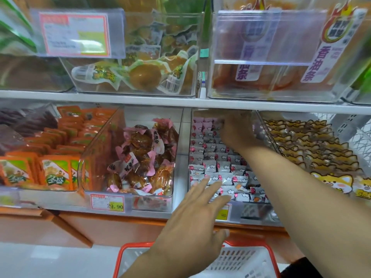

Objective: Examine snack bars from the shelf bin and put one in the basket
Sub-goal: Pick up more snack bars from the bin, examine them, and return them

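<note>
- The snack bars (pixel 216 159), small white wrappers with pink dots, fill the clear shelf bin (pixel 186 137) right of centre in the frame.
- Your right hand (pixel 234 129) reaches deep into the bin's upper back end, fingers down among the bars; blur hides whether it pinches one.
- Your left hand (pixel 192 223) hovers before the bin's front, fingers spread, holding nothing.
- The red-rimmed white basket (pixel 249 257) sits at the bottom edge, below your left hand.

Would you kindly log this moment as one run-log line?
phase: reaching | right hand: deep in snack bin, grip unclear | left hand: open, near bin front | basket: below, no bar seen inside
</note>
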Demonstrator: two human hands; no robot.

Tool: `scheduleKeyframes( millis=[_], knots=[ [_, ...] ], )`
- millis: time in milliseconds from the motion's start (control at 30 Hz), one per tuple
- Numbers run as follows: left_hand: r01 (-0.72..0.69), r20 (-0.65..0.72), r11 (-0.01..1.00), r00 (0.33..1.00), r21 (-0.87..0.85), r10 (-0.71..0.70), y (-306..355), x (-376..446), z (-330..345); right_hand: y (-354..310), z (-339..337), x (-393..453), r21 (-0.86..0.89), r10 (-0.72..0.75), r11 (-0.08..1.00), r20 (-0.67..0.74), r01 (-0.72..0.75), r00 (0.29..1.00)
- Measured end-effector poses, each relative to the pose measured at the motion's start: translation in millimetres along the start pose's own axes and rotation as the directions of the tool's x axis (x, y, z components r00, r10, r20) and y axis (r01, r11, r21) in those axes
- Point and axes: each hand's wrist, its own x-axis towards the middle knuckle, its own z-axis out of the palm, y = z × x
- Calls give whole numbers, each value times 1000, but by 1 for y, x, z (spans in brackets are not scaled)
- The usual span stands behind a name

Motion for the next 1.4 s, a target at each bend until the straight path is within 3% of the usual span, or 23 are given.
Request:
scheduleKeyframes(
  millis=[67,200,433,633,700,767,867,967,1033,1100,1167,1300,1400],
  knots=[
    [0,1,1000,1000,-26,0,-1,0,-2,-4,-1,5,47,-50,997,-106,55,993],
    [-3,-39,999,999,-54,1,1,0,-5,-11,9,3,92,-135,986,-19,136,991],
    [-22,-115,997,993,-79,12,1,-6,-14,-13,10,4,168,-30,985,-44,37,999],
    [-52,-210,997,977,-53,39,5,-10,-22,-26,-11,-1,419,100,907,-307,40,946],
    [-39,-251,998,968,-50,25,6,-10,-25,-25,-25,-8,599,210,800,-300,12,931],
    [32,-293,990,954,-136,-71,7,-10,-28,-23,-34,-18,725,375,680,-212,-113,902],
    [197,-296,861,883,-469,-363,8,-7,-34,-30,-46,-46,883,570,422,-83,-205,817],
    [226,-203,602,803,-766,-561,6,-5,-44,-43,-54,-90,971,514,115,121,-208,849],
    [230,-166,510,770,-829,-616,5,-5,-50,-49,-60,-118,965,432,-80,260,-250,864],
    [182,-163,434,746,-882,-645,7,-7,-55,-52,-63,-140,935,322,-182,348,-303,880],
    [133,-190,406,726,-904,-661,6,-10,-57,-52,-62,-154,916,241,-189,394,-355,887],
    [64,-213,350,686,-935,-695,-1,-16,-59,-44,-53,-169,894,132,57,435,-445,891],
    [28,-184,274,674,-961,-716,-5,-15,-60,-37,-50,-172,887,136,70,445,-456,885]
  ],
)
